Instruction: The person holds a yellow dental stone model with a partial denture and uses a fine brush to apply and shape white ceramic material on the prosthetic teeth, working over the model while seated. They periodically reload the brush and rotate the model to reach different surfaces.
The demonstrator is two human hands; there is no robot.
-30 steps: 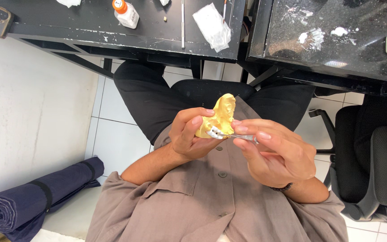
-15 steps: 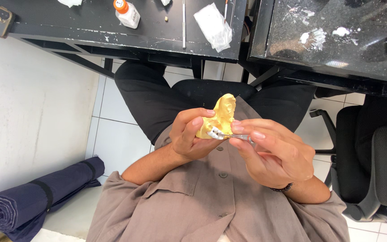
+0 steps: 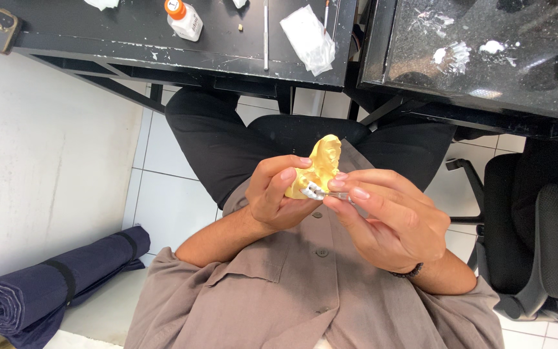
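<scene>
Two bare hands meet over the lap, well clear of the dark workbench [image 3: 163,48] ahead. The left hand [image 3: 279,197] cradles a yellow, lumpy plaster-like dental model [image 3: 321,165], thumb and forefinger curled round its base and pinching it upright, its narrow end pointing toward the bench edge. At the model's lower end sits a small whitish tooth piece [image 3: 310,190]. The right hand [image 3: 389,223] comes in from the side, fingers pressed close together, fingertips pinching a thin clear or silvery tool [image 3: 337,194] whose tip touches that whitish piece. Exactly what the tool is, I cannot tell; it is too small.

Risks as I judge them: the model hangs in the air above the grey shirt [image 3: 305,297] and the white tiled floor [image 3: 163,194], with nothing under it. A hard push from the tool could lever the whitish piece loose, and it would drop into the folds of the shirt or onto the tiles. The grip on the model is only a fingertip pinch, so a twist could tip it out of the hand, and a brittle cast would chip. A slip of the tool could also scratch the tooth surface or jab the left thumb just beside it.

On the bench's near edge lie a white bottle with an orange cap [image 3: 183,18] and a crumpled clear plastic bag [image 3: 308,37], both well apart from the hands. A rolled navy fabric bundle [image 3: 53,284] lies on the floor.
</scene>
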